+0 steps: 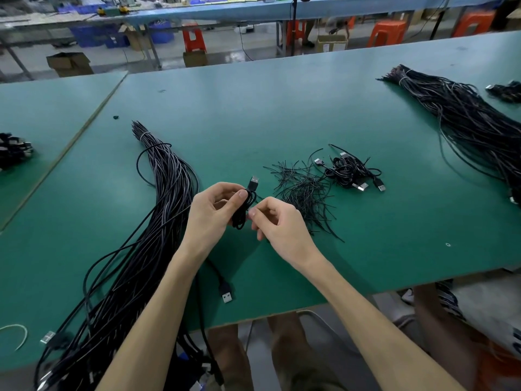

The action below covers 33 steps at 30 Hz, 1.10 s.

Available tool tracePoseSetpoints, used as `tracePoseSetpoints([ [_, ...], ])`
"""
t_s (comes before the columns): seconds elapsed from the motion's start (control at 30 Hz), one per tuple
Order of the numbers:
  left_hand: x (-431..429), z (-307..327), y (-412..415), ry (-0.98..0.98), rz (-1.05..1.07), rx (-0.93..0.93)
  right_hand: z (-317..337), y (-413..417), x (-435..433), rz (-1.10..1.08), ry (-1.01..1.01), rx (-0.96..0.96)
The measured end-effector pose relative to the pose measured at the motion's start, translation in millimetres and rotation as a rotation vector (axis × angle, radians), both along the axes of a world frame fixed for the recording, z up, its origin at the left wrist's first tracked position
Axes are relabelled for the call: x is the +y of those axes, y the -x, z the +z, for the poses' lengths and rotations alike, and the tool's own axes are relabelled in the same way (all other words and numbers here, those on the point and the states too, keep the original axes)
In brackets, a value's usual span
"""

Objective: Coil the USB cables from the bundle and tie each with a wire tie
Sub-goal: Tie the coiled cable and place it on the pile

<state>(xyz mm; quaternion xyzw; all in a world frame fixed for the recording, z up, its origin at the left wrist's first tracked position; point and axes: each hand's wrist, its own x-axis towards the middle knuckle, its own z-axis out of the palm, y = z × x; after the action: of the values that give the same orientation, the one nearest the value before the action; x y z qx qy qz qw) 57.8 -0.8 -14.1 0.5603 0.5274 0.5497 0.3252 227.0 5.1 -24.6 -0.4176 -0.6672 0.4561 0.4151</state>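
Observation:
My left hand (210, 211) grips a small black coiled USB cable (243, 212) above the green table (253, 108); its USB plug (254, 182) sticks up past my fingers. My right hand (277, 221) pinches something thin at the coil's right side, probably a wire tie, too small to make out. A long bundle of black USB cables (158, 210) lies left of my hands and runs off the table's near edge. A heap of loose black wire ties (306, 190) sits just right of my hands. Behind it lie tied coiled cables (351, 172).
A second big cable bundle (462, 117) stretches along the far right. One loose USB plug (226, 293) lies near the front edge. More coiled cables (14, 150) rest at the far left on the adjoining table. Orange stools and boxes stand beyond.

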Motion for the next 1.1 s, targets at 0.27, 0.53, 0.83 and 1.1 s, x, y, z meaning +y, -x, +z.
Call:
tracePoseSetpoints([
  [0.27,-1.0,2.0,2.2,0.008,-0.03,0.008,-0.8,1.2,-0.3,0.019,-0.051,-0.057],
  [0.53,-1.3,2.7,4.5,-0.006,-0.088,-0.001,-0.7,3.7,-3.1,-0.026,-0.15,-0.116],
  [0.83,-0.3,3.3,3.5,-0.048,-0.2,0.122,1.8,-1.6,-2.0,-0.129,-0.084,-0.099],
  [1.1,-7.5,1.0,-5.1,-0.001,0.014,0.236,3.0,2.3,-7.8,-0.11,-0.237,-0.321],
])
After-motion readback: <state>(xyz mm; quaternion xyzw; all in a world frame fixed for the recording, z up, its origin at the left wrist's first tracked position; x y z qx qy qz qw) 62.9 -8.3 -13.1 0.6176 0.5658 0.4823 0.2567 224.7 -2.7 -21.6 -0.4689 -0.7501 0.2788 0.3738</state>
